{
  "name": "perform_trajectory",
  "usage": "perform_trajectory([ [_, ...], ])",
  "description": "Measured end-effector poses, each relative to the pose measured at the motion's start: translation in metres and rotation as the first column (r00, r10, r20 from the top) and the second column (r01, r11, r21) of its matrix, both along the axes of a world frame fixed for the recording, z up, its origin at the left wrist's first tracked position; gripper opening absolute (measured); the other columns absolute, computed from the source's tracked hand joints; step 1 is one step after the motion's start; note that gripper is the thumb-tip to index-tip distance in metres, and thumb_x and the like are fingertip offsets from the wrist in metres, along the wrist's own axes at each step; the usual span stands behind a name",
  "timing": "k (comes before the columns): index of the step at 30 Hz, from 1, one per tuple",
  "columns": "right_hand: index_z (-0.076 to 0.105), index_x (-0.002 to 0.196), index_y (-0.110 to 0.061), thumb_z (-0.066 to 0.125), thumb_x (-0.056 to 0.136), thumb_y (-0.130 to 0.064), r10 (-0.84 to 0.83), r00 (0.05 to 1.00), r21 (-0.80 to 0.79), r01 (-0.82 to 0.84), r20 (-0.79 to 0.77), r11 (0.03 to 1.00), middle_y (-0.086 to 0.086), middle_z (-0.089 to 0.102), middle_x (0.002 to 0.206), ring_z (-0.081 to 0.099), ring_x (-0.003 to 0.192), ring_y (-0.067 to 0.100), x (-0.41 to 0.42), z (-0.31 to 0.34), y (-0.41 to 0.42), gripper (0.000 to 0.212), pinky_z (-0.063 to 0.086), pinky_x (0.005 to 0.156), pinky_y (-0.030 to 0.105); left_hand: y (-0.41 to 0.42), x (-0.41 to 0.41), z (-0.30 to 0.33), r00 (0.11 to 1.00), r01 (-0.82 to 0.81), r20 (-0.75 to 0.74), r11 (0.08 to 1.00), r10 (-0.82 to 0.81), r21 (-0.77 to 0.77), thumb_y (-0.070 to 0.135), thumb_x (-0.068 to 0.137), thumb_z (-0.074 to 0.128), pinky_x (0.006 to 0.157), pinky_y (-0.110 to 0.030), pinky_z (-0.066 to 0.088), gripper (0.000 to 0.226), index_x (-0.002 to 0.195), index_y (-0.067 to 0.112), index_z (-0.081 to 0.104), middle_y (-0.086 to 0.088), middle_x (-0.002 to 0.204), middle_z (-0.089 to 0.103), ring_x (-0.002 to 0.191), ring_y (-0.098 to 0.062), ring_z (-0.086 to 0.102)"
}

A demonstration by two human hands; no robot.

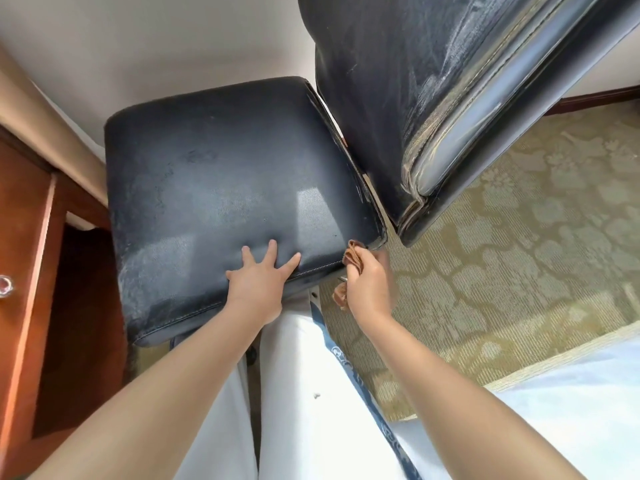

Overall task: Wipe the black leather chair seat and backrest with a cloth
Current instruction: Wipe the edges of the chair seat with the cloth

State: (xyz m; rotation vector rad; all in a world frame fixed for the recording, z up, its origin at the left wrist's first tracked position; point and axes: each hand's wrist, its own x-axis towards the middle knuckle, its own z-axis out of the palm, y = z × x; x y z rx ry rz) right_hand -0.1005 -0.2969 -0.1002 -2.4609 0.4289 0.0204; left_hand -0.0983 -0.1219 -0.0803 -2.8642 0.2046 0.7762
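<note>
Brown cloth [352,261] bunched within right-hand fingers [372,263].

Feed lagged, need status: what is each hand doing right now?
Left hand: open, flat on the chair seat.
Right hand: closed, holding the brown cloth.

Left hand [258,284] flat on seat [221,161] — right hand [369,287] clutching cloth [352,259].
</note>
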Motion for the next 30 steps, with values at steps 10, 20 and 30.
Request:
perform_trajectory([
  [10, 0.058, 0.120, -0.023, 0.056, 0.091, -0.023, 0.164, 0.986, -0.049, -0.165, -0.024, 0.985, 0.002, 0.045, 0.113, 0.057, 0.090, 0.024, -0.012, -0.001, 0.038, 0.029, 0.047, 0.070, 0.036, -0.001, -0.003, -0.001, 1.000, -0.006, 0.014, 1.000, 0.006, 0.004, 0.018, 0.088, 0.055, 0.096, -0.053, 0.043, 0.093, 0.149, 0.043, -0.010, -0.002, 0.159, -0.013, 0.141, -0.048, 0.004],
  [20, 0.056, 0.120, -0.032, 0.051, 0.095, -0.030, 0.018, 1.000, 0.016, -0.018, -0.025, 1.000, -0.005, 0.055, 0.108, 0.060, 0.082, 0.020, 0.007, -0.009, 0.006, 0.026, 0.052, 0.074, 0.039, -0.001, -0.004, 0.002, 1.000, 0.002, -0.001, 1.000, -0.002, 0.005, 0.012, 0.088, 0.054, 0.100, -0.056, 0.040, 0.094, 0.149, 0.042, -0.011, -0.003, 0.159, -0.015, 0.141, -0.050, 0.001],
  [30, 0.058, 0.122, -0.028, 0.051, 0.095, -0.030, 0.122, 0.991, -0.079, -0.126, -0.049, 0.989, -0.001, 0.051, 0.112, 0.058, 0.092, 0.021, 0.002, -0.003, 0.026, 0.028, 0.046, 0.073, 0.033, 0.005, -0.003, 0.004, 0.999, 0.032, 0.019, 0.999, -0.032, 0.031, 0.008, 0.087, 0.055, 0.087, -0.042, 0.051, 0.095, 0.151, 0.031, -0.012, 0.002, 0.161, -0.012, 0.143, -0.044, 0.007],
])
